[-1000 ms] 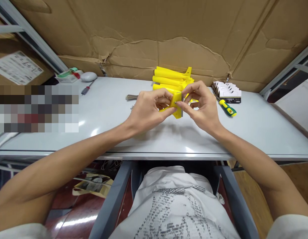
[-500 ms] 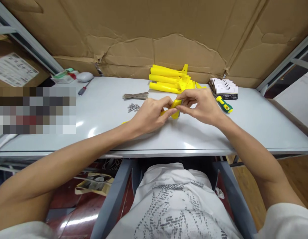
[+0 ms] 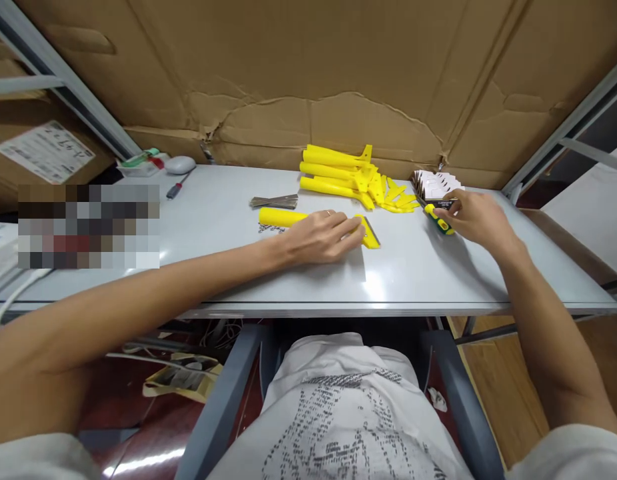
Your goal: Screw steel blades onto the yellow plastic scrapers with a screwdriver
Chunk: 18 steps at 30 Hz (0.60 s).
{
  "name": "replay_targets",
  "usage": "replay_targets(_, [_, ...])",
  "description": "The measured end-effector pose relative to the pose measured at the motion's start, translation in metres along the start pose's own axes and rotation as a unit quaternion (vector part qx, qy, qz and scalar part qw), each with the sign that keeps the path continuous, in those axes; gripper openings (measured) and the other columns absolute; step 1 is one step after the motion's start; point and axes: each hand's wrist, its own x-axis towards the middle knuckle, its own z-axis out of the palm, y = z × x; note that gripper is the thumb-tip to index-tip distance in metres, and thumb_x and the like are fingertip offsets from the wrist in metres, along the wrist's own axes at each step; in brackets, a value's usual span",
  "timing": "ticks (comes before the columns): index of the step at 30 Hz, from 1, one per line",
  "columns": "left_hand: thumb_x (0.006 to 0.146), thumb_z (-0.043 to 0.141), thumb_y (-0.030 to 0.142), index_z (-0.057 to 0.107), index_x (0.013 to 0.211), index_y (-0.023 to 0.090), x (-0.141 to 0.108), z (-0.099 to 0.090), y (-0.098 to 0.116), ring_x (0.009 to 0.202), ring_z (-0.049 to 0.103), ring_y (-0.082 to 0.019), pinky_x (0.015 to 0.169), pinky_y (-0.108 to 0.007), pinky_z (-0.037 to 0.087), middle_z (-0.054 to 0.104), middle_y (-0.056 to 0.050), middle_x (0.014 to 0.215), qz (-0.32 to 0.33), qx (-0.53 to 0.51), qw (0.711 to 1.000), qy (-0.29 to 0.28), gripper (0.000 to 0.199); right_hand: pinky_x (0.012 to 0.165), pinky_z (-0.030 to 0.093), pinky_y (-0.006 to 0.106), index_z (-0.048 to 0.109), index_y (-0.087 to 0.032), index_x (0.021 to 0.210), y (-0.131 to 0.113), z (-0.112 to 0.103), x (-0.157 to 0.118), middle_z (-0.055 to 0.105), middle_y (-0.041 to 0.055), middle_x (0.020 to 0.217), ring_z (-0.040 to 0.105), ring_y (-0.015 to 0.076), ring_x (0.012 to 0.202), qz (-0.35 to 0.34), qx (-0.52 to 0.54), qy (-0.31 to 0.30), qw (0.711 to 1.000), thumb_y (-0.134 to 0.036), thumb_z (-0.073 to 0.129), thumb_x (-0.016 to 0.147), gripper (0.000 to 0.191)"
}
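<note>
A yellow plastic scraper (image 3: 281, 217) lies along the tabletop, its blade end pointing right. My left hand (image 3: 321, 237) is closed over the neck of this scraper, covering its middle part. My right hand (image 3: 481, 217) is over the green and yellow handle of a screwdriver (image 3: 440, 220). Thumb and forefinger are apart at the handle; whether they touch it I cannot tell. Behind the left hand are several thin metal blades (image 3: 274, 201) in a loose stack. Small screws (image 3: 270, 229) show partly beneath the scraper's handle.
Several yellow scraper handles (image 3: 333, 157) and flat yellow pieces (image 3: 399, 199) lie at the back. White cards in a dark box (image 3: 438, 183) stand back right. At the left are another screwdriver (image 3: 180, 185), a white oval object (image 3: 180, 165) and a small container (image 3: 140, 165). Cardboard (image 3: 308, 60) walls the back.
My right hand has let go of the scraper's blade end and moved right to the screwdriver. My left hand has lowered the scraper flat toward the table. The view has shifted slightly.
</note>
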Motion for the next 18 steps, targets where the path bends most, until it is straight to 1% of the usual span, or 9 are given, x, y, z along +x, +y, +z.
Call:
replay_targets(2, [0.114, 0.051, 0.013, 0.075, 0.114, 0.02, 0.003, 0.004, -0.008, 0.083, 0.076, -0.019, 0.064, -0.032, 0.056, 0.087, -0.011, 0.117, 0.117, 0.087, 0.989, -0.002, 0.025, 0.089, 0.06, 0.043, 0.081, -0.016, 0.125, -0.017, 0.006, -0.013, 0.088, 0.0167, 0.112, 0.082, 0.0337, 0.103, -0.007, 0.05, 0.012, 0.999, -0.033, 0.069, 0.107, 0.028])
replay_targets(3, [0.113, 0.053, 0.013, 0.076, 0.112, 0.02, 0.005, 0.006, -0.01, 0.083, 0.076, -0.019, 0.063, -0.032, 0.056, 0.086, -0.011, 0.119, 0.169, 0.123, 0.978, 0.009, 0.024, 0.08, 0.06, 0.036, 0.081, -0.02, 0.12, -0.03, 0.009, -0.02, 0.088, 0.0125, 0.108, 0.082, 0.0265, 0.092, -0.023, 0.103, -0.007, 0.994, -0.036, 0.064, 0.111, 0.025])
replay_targets(4, [0.112, 0.057, 0.013, 0.077, 0.109, 0.021, 0.005, 0.007, -0.011, 0.083, 0.076, -0.02, 0.062, -0.033, 0.056, 0.086, -0.009, 0.118, 0.199, 0.135, 0.97, 0.031, 0.021, 0.067, 0.058, 0.033, 0.08, -0.019, 0.115, -0.044, 0.011, -0.027, 0.088, 0.0118, 0.101, 0.08, 0.0227, 0.078, -0.031, 0.235, -0.085, 0.968, -0.04, 0.064, 0.112, 0.027])
replay_targets(6, [0.11, 0.063, 0.013, 0.078, 0.103, 0.022, 0.006, 0.006, -0.01, 0.084, 0.077, -0.021, 0.061, -0.034, 0.056, 0.086, -0.007, 0.115, 0.219, 0.122, 0.965, 0.076, 0.019, 0.052, 0.054, 0.03, 0.079, -0.02, 0.115, -0.069, 0.015, -0.037, 0.088, 0.0108, 0.097, 0.075, 0.0193, 0.067, -0.039, 0.444, -0.231, 0.865, -0.051, 0.081, 0.103, 0.034])
replay_targets(8, [0.107, 0.064, 0.012, 0.078, 0.1, 0.024, 0.005, 0.003, -0.007, 0.086, 0.08, -0.023, 0.06, -0.035, 0.057, 0.086, -0.006, 0.112, 0.202, 0.09, 0.972, 0.084, 0.02, 0.048, 0.053, 0.026, 0.076, -0.02, 0.107, -0.088, 0.021, -0.043, 0.086, 0.0055, 0.084, 0.074, 0.0168, 0.062, -0.038, 0.544, -0.282, 0.789, -0.051, 0.1, 0.086, 0.045])
replay_targets(10, [0.108, 0.062, 0.014, 0.08, 0.102, 0.028, 0.003, -0.001, -0.003, 0.09, 0.082, -0.025, 0.062, -0.037, 0.059, 0.086, -0.005, 0.111, 0.157, 0.045, 0.986, 0.033, 0.023, 0.051, 0.056, 0.024, 0.074, -0.019, 0.099, -0.098, 0.027, -0.046, 0.083, 0.0016, 0.077, 0.075, 0.015, 0.062, -0.034, 0.6, -0.293, 0.744, -0.046, 0.109, 0.074, 0.051])
replay_targets(12, [0.108, 0.059, 0.018, 0.081, 0.105, 0.031, 0.001, -0.005, -0.002, 0.094, 0.084, -0.026, 0.065, -0.04, 0.062, 0.086, -0.005, 0.111, 0.111, -0.006, 0.993, -0.036, 0.026, 0.055, 0.058, 0.023, 0.074, -0.019, 0.093, -0.102, 0.032, -0.047, 0.083, 0.0012, 0.076, 0.076, 0.0144, 0.063, -0.03, 0.631, -0.292, 0.718, -0.044, 0.112, 0.072, 0.05])
replay_targets(14, [0.108, 0.059, 0.022, 0.082, 0.106, 0.031, 0.0, -0.007, -0.001, 0.097, 0.085, -0.028, 0.068, -0.041, 0.065, 0.086, -0.005, 0.112, 0.083, -0.049, 0.992, -0.08, 0.026, 0.057, 0.059, 0.024, 0.075, -0.018, 0.09, -0.103, 0.036, -0.048, 0.084, 0.0025, 0.076, 0.077, 0.0147, 0.064, -0.031, 0.639, -0.291, 0.711, -0.045, 0.111, 0.073, 0.048])
replay_targets(18, [0.108, 0.063, 0.026, 0.082, 0.1, 0.03, -0.001, -0.008, 0.0, 0.098, 0.085, -0.027, 0.07, -0.04, 0.065, 0.087, -0.006, 0.113, 0.063, -0.105, 0.989, -0.078, 0.02, 0.058, 0.058, 0.023, 0.077, -0.017, 0.085, -0.107, 0.039, -0.047, 0.083, 0.0026, 0.074, 0.075, 0.0136, 0.062, -0.032, 0.639, -0.292, 0.711, -0.048, 0.113, 0.069, 0.05])
